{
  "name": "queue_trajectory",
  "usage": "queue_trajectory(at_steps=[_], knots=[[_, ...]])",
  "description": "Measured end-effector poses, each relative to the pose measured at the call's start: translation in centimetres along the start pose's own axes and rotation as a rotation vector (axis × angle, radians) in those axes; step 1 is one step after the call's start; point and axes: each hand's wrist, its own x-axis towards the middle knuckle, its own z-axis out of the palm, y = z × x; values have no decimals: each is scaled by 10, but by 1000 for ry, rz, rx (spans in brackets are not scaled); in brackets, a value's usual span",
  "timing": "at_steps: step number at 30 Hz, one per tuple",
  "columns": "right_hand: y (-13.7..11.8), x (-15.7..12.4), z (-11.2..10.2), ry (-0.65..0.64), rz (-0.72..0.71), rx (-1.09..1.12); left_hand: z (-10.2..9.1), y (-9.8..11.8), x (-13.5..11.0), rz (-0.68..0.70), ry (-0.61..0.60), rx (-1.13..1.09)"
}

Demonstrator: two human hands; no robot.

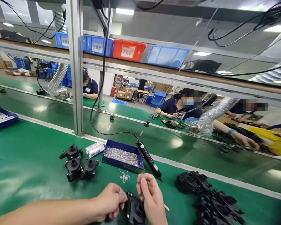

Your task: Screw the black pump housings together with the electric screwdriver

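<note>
Hands [111, 200] on housing [135, 212] — red bin [128, 50] (reads 不良品).

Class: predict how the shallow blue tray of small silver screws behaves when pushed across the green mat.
The shallow blue tray probably slides rather than tips, being low and wide. Its small silver screws, heaped loose, may well spill if jolted.
</note>
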Motion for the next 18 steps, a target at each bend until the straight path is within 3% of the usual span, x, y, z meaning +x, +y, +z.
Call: queue_trajectory(at_steps=[7, 18], knots=[[5, 1, 5, 59, 19, 80, 3, 3, 8, -69, -41, -291], [-2, -1, 11, 133, 12, 106, 11, -2, 4, -68, 13, -450]])
